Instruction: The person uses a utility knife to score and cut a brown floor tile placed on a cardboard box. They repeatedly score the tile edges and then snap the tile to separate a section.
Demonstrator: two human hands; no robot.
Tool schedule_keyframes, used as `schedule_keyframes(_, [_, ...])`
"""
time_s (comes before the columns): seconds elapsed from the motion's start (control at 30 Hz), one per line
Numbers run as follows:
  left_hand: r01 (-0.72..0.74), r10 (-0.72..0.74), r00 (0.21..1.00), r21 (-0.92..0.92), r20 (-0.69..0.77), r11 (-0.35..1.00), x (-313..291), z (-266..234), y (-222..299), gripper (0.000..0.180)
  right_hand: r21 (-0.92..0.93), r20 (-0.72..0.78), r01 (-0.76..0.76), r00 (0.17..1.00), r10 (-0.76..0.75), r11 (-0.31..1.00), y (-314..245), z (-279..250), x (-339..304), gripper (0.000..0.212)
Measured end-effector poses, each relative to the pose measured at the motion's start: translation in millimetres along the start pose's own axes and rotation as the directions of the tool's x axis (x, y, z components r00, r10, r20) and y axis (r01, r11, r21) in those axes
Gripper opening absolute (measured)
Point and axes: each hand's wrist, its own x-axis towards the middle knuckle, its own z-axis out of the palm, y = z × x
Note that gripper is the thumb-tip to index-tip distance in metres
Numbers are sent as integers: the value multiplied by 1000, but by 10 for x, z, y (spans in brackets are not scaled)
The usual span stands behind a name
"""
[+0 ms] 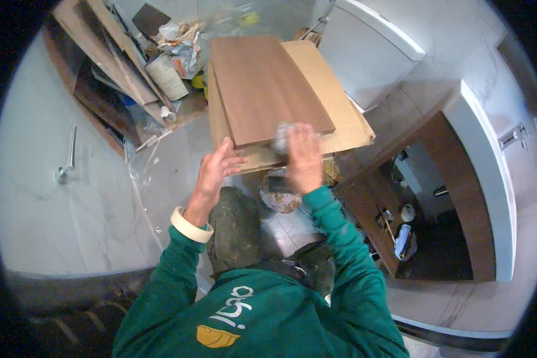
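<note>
The R hand (305, 158) holds a grey wad (282, 138) at the near edge of the board (268, 89); blur hides the exact grip. The L hand (213, 170) is loose, fingers apart, w/ nothing seen in it, beside the board's near-left corner; if it touches, I can't tell. A tape roll (191, 225) is around the L wrist. The board lies on the cardboard (346, 119), whose near-right corner stays uncovered. Poss. risk: if the R hand pushes too strongly w/o the L hand bracing, the board may slide on the cardboard; grit under the wad could also scratch it.
</note>
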Motion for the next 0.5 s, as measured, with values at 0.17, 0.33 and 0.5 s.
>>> schedule_keyframes(0.17, [-59, 51, 997, -129, -60, 990, 35, 54, -5, 71, 147, 17, 113, 993, -116, 983, -787, 187, 42, 81])
schedule_keyframes(0.33, [-38, 34, 997, -49, -72, 998, -24, 32, -15, 81, -23, 50, -119, 992, 120, 993, 22, 12, -3, 80])
schedule_keyframes(0.5, [-38, 33, 998, -90, -55, 995, -54, 3, -4, 72, -43, 33, -434, 900, 435, 900, 623, -453, 66, 68])
